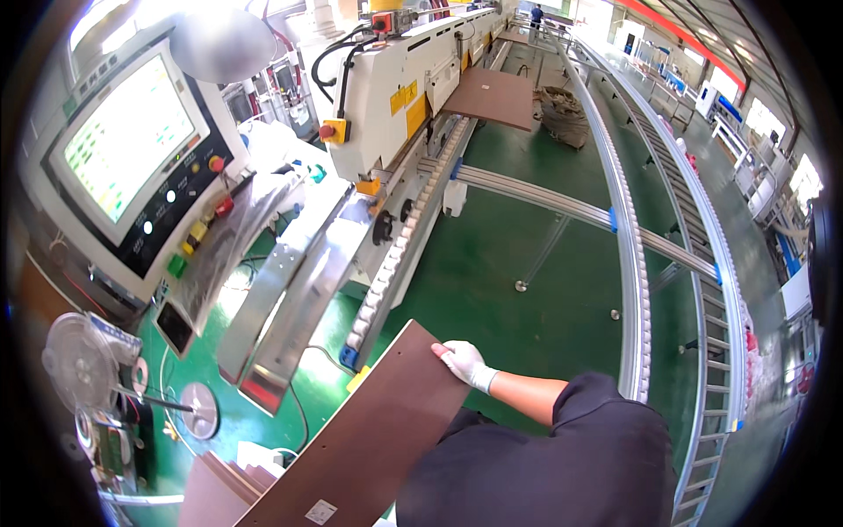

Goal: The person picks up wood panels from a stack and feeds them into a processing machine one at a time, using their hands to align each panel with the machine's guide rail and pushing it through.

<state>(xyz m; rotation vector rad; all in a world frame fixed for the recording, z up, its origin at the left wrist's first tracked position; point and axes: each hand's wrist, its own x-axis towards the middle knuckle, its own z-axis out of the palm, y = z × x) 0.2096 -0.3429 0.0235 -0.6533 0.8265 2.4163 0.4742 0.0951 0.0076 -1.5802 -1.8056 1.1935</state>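
A long brown panel (378, 422) slants across the lower middle, with a white label near its lower end and small holes in its face. My right hand (467, 364), in a white glove with bare fingertips, grips its right edge close to the far corner. The fingers beneath the board are hidden. My left hand does not show. Beyond the panel's far corner, the roller rail (386, 277) of a white machine (378, 105) begins. Farther along, another brown panel (493, 97) lies partly in the machine and sticks out over the floor.
On the left stand a control console with a lit screen (132, 136) and a fan (83, 360). More brown boards (219, 487) are stacked at the lower left. A crossbar (544, 200) joins the machine to a long rail (628, 255); a roller conveyor (716, 351) runs beyond. A distant person (536, 14) stands far back.
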